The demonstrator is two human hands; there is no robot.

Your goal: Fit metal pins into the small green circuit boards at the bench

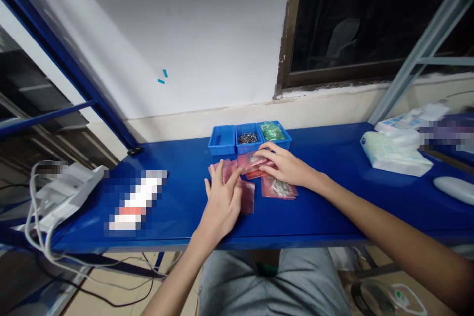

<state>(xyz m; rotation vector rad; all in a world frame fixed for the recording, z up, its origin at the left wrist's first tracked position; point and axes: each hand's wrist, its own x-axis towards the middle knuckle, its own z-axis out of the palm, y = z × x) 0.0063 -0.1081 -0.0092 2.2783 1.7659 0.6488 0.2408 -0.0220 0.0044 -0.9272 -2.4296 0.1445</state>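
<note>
Several pink plastic bags [248, 197] lie in a loose pile on the blue table [177, 207]. My left hand [222, 202] rests on the left part of the pile with its fingers spread. From the right, my right hand [283, 164] reaches over the upper bags, its fingers apart and touching them; whether it pinches one is unclear. Below that hand, another pink bag [279, 188] shows pale contents. Behind the pile stand three joined blue bins: an empty left bin [222, 140], a middle bin with small metal parts [248, 138], and a right bin with green packets [273, 131].
A tissue pack [396, 155] and a white rounded object [454, 189] are at the right. White power strips with cables [68, 197] sit at the left, beside a blurred white item [138, 202]. A wall rises behind the table.
</note>
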